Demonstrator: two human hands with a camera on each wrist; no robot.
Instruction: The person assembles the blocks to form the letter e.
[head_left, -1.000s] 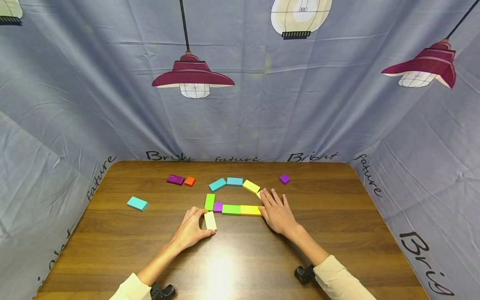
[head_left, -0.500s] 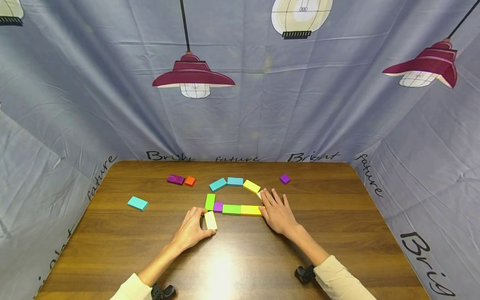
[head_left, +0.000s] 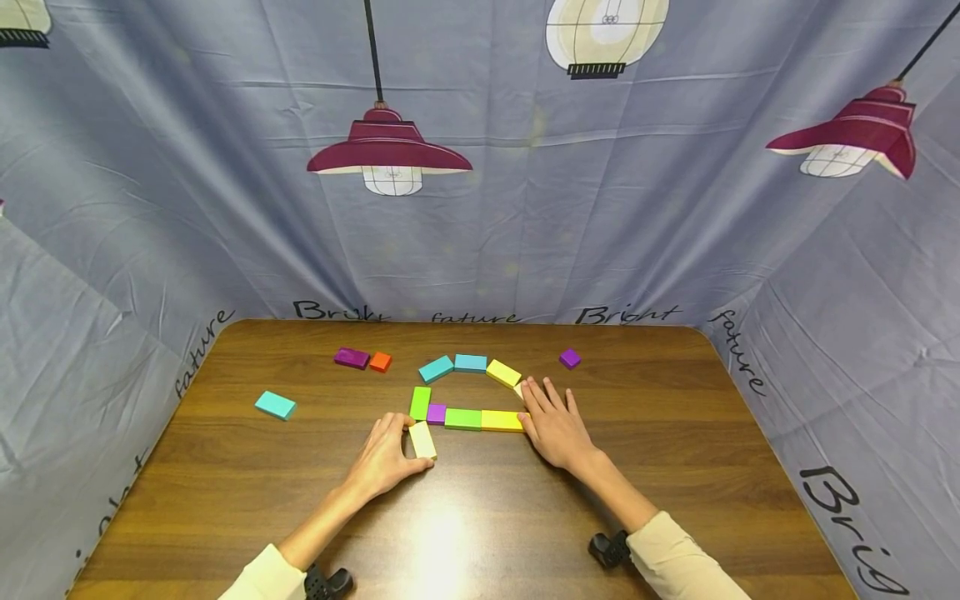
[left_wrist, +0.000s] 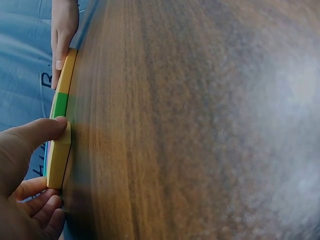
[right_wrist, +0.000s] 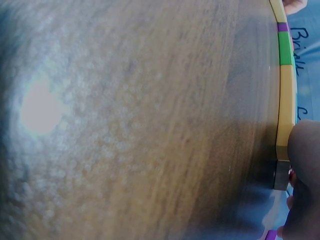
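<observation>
My left hand (head_left: 382,457) pinches a pale yellow block (head_left: 423,440) by its ends, thumb at the near end, fingertips at the far one. That block slants down from the lower end of a light green block (head_left: 420,403). A purple block (head_left: 437,414), a green block (head_left: 462,419) and a yellow block (head_left: 501,421) form a row to the right. My right hand (head_left: 557,423) lies with straight fingers over the row's right end, partly hiding a cream block (head_left: 517,390). In the right wrist view a dark block (right_wrist: 281,175) sits past the yellow block's end.
Two blue blocks (head_left: 470,363) and another yellow block (head_left: 503,374) curve behind the row. Loose on the wooden table (head_left: 525,533) lie a turquoise block (head_left: 275,406), a dark purple block (head_left: 352,357), an orange block (head_left: 380,362) and a small purple block (head_left: 570,358).
The near end of the pale yellow block has swung very slightly to the right with my left thumb. My right hand stays in place.
</observation>
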